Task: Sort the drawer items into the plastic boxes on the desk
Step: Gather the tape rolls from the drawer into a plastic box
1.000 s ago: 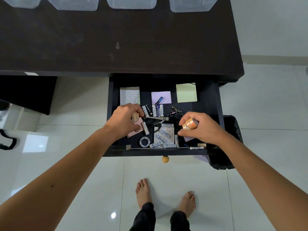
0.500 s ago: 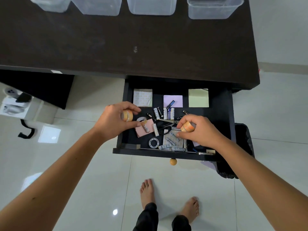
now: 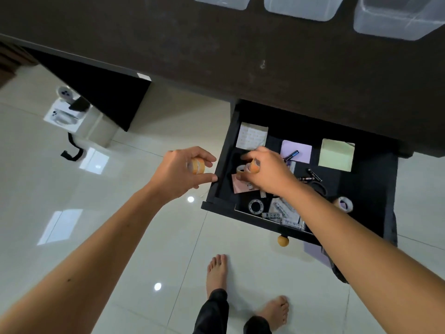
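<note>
The open black drawer [image 3: 216,189] hangs under the dark desk [image 3: 240,56]. My left hand [image 3: 178,174] holds a small orange tape roll [image 3: 196,165] just left of the drawer, above the floor. My right hand [image 3: 267,174] grips a second orange tape roll [image 3: 252,165] over the drawer's left part, beside a white tape roll [image 3: 240,169] lying on a pink note [image 3: 238,186]. Clear plastic boxes [image 3: 301,7] stand along the desk's far edge. Also in the drawer are a black ring [image 3: 256,206], batteries [image 3: 279,210], another tape roll [image 3: 345,204], and lilac [image 3: 295,150] and green [image 3: 336,154] notes.
A patterned white pad [image 3: 251,136] lies at the drawer's back left. The drawer's round wooden knob [image 3: 283,240] points toward my bare feet [image 3: 216,271] on the glossy tiled floor. A white box with small devices [image 3: 63,115] sits on the floor at left.
The camera swung left and tilted. My left hand carried its orange roll out past the drawer's left side. My right hand moved left across the drawer with its roll, uncovering a tape roll at right.
</note>
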A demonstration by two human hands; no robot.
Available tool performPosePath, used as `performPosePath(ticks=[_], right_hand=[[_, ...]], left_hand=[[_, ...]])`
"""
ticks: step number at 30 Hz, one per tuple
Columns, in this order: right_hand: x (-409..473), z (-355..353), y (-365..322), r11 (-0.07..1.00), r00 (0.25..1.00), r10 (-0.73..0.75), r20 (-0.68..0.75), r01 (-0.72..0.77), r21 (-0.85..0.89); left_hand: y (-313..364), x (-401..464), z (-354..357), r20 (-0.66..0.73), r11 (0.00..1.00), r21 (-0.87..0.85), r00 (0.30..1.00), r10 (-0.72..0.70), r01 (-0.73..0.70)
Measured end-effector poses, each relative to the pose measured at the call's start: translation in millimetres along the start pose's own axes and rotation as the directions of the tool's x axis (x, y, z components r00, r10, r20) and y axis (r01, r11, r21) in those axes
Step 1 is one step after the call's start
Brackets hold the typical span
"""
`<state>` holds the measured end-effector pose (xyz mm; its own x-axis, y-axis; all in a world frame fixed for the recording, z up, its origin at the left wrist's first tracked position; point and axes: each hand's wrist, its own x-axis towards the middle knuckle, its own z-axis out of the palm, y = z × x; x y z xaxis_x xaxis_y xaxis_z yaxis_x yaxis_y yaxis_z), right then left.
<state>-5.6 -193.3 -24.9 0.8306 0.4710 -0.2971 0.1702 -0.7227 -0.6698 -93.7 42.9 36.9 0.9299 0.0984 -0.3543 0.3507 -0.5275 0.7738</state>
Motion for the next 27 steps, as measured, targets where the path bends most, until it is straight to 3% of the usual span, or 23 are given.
performPosePath(ticks=[6, 13, 21, 27], right_hand=[[-3.3, -2.7, -0.5, 1.0, 1.0, 0.027, -0.01, -0.026, 0.016], [-35.9, -52.2, 5.3, 0.952, 0.996, 0.031, -0.084, -0.004, 0.307], [-83.5, -103.1, 29.5, 0.908, 0.996, 0.089, -0.019, -0.073, 0.412], [-112.2, -109.0, 52.1, 0.886, 0.994, 0.111, -0.007, -0.095, 0.454]], left_hand=[[8.1, -0.5, 6.3, 0.011, 0.999, -0.033, 1.0, 0.026, -0.026], [36.7, 11.8, 27.6, 0.114, 0.989, 0.011, 0.983, 0.147, -0.149], [72.7, 23.6, 81.6, 0.138, 0.913, 0.097, 0.913, 0.383, -0.397], [85.3, 17.4, 119.9, 0.143, 0.881, 0.006, 0.872, 0.468, -0.473]])
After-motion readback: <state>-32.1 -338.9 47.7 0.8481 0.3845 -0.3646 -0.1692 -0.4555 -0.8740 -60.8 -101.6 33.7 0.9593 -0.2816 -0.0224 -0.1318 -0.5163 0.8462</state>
